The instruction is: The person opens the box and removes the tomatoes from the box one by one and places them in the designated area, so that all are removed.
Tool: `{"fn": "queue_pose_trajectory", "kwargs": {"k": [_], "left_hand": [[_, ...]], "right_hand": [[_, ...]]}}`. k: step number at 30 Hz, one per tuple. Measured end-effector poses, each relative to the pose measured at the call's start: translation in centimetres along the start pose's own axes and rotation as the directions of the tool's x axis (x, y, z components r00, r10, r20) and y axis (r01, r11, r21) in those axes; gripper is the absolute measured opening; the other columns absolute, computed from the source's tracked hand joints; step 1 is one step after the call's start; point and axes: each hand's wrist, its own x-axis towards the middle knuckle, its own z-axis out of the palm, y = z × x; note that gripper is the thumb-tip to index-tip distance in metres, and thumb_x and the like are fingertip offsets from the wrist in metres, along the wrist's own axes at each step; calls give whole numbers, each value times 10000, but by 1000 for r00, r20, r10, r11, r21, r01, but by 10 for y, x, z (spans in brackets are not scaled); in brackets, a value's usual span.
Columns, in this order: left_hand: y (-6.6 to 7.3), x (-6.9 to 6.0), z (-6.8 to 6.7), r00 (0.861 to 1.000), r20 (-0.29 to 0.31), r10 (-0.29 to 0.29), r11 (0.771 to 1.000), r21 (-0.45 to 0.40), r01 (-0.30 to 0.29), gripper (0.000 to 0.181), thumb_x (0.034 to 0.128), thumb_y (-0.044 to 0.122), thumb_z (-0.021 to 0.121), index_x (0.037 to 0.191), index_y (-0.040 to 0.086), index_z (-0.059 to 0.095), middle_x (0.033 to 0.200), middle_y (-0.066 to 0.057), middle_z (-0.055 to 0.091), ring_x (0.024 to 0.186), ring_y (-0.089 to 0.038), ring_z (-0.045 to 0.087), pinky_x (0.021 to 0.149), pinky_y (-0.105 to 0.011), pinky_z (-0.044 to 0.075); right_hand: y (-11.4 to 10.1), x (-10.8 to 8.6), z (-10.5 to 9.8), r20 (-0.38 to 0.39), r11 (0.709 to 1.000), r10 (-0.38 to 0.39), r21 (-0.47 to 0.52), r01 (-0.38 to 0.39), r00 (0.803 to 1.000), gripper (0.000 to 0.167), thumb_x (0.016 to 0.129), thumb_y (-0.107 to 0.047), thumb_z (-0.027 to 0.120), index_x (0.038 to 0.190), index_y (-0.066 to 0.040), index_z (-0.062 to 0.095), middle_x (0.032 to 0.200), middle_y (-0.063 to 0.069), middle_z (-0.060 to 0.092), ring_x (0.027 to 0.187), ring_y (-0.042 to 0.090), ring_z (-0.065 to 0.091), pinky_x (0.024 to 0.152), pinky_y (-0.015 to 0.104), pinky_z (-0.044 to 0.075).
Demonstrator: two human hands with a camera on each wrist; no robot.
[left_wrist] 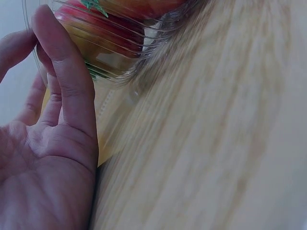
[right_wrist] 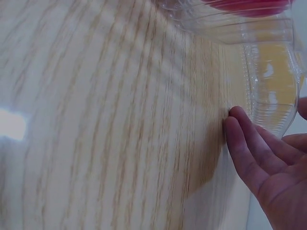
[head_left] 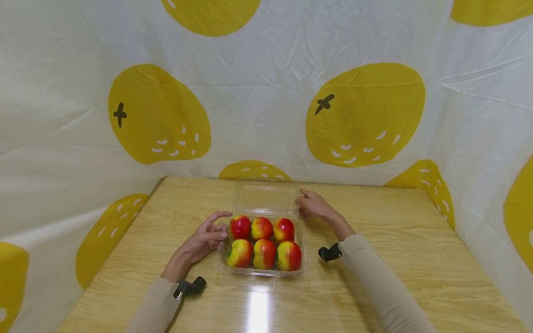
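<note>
A clear plastic clamshell container (head_left: pixel 262 274) sits on the table, holding several red-and-yellow fruits (head_left: pixel 264 253) in two rows; they look like peaches. Its hinged lid (head_left: pixel 266 199) leans back, away from the person. At the container's left side, my left hand (head_left: pixel 204 240) pinches the rim, thumb above and other fingers lower; the left wrist view shows these fingers (left_wrist: pixel 72 86) against the ribbed wall. My right hand (head_left: pixel 314 203) is at the lid's right edge. In the right wrist view its fairly straight fingers (right_wrist: pixel 259 158) lie beside the lid (right_wrist: pixel 273 72), and the thumb is mostly cut off.
The wooden table (head_left: pixel 374 222) bears a light reflection near the front. A white curtain (head_left: pixel 266 115) printed with big yellow fruits hangs behind and along both sides. Black wrist cameras (head_left: pixel 191 286) are strapped at both sleeves.
</note>
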Motion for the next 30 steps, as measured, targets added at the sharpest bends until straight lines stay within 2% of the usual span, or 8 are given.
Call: {"fn": "queue_pose_trajectory", "kwargs": {"k": [7,12,20,25,30], "left_hand": [[1,0,3,1000,-24,-6,1000,4,6,554,1012,-50,521,1505,154,371,896,32,630,661,-68,615,608,-193,564],[2,0,3,1000,-28,-8,1000,10,8,553,1013,-44,524,1509,142,364,894,34,626,657,-69,591,605,-188,543],[1,-1,2,1000,-8,2,1000,16,-1,559,1020,-53,499,1529,107,331,894,27,643,627,-78,599,593,-198,555],[2,-1,3,1000,7,-1,1000,9,1,572,1019,-57,494,1537,100,310,873,25,643,576,-100,608,545,-223,562],[3,-2,2,1000,4,-7,1000,3,7,555,1020,-66,478,1518,130,335,877,35,650,577,-97,603,555,-223,563]], "right_hand": [[2,-1,-2,26,999,-26,-17,27,999,679,1075,-151,473,1585,142,133,1351,385,576,936,331,748,831,454,638],[3,-2,-1,21,1000,-9,-28,9,1000,686,1077,-184,462,1598,116,131,1433,384,514,1007,370,735,867,451,632],[1,-6,-5,14,998,-2,-64,3,1000,695,1075,-195,464,1602,104,124,1454,382,484,1025,383,726,856,431,630],[-7,-12,-13,-5,985,-29,-169,28,1000,686,1070,-226,473,1586,119,180,1455,369,502,1067,416,715,900,466,616],[-20,-18,-22,-23,944,-136,-306,122,990,631,1060,-211,482,1553,129,285,1468,378,491,1235,488,625,1045,565,530]]}}
